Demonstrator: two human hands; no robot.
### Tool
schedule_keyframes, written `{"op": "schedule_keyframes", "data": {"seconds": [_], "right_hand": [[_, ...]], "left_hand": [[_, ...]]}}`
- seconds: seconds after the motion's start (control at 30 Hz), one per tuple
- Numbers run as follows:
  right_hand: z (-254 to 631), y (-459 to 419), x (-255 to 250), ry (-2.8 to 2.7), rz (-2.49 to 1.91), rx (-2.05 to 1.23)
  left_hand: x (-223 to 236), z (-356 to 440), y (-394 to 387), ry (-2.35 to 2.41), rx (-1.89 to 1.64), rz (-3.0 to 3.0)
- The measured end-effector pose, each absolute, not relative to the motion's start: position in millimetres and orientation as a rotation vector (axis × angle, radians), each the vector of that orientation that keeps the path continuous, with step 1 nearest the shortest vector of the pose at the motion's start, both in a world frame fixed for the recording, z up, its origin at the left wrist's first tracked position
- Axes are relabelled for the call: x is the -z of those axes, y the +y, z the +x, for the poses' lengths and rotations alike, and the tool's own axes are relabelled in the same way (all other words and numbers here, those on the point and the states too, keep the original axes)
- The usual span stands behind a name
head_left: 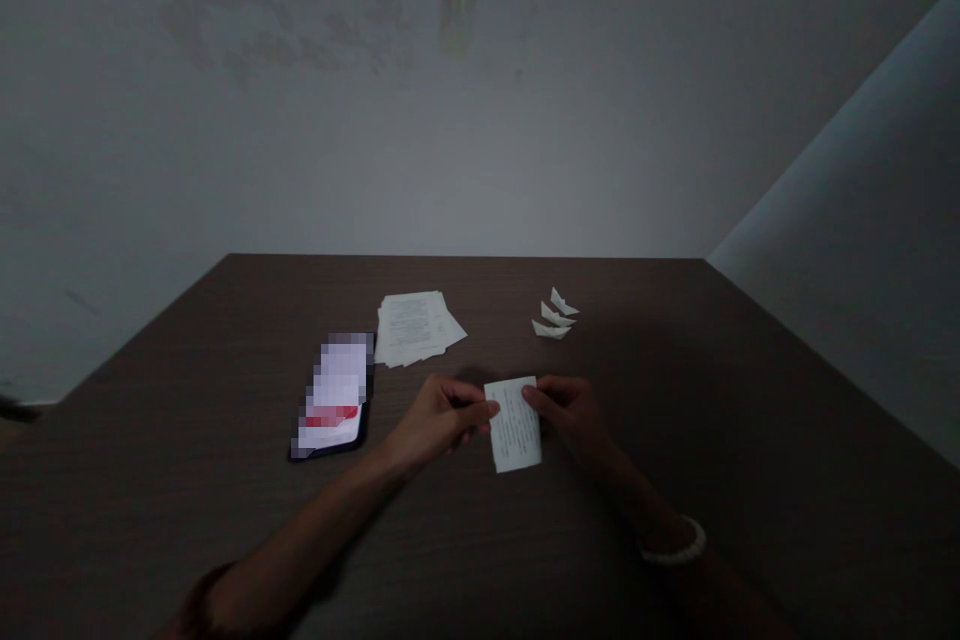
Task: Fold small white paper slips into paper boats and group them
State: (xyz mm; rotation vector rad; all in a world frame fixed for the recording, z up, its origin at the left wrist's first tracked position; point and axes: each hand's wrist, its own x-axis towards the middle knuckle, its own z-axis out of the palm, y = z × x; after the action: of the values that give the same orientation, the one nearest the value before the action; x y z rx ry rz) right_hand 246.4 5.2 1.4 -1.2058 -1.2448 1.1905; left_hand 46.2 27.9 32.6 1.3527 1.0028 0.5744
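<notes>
A small folded sheet of printed white paper [514, 425] lies on the dark wooden table [675, 400] in front of me. My left hand [439, 420] pinches its upper left edge with closed fingers. My right hand [571, 415] grips the upper right edge, fingers closed too. A pale bracelet [675, 545] circles my right wrist.
A stack of printed sheets [414, 325] lies beyond my hands. To its right sit three small folded paper boats [555, 315]. A phone [334, 398] with a lit screen rests left of my left hand. Grey walls close the table's far and right sides.
</notes>
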Motion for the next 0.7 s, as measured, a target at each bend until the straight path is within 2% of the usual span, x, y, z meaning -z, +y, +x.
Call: {"op": "schedule_keyframes", "data": {"seconds": [0.33, 0.7], "right_hand": [[245.6, 4.9, -1.5, -1.289, -1.304, -1.104], [243.1, 4.9, -1.3, -1.284, -1.303, -1.130]], "left_hand": [[-24.9, 44.2, 32.2, 1.053, -0.540, 1.418], [-31.1, 43.1, 36.8, 1.157, -0.751, 1.646]]}}
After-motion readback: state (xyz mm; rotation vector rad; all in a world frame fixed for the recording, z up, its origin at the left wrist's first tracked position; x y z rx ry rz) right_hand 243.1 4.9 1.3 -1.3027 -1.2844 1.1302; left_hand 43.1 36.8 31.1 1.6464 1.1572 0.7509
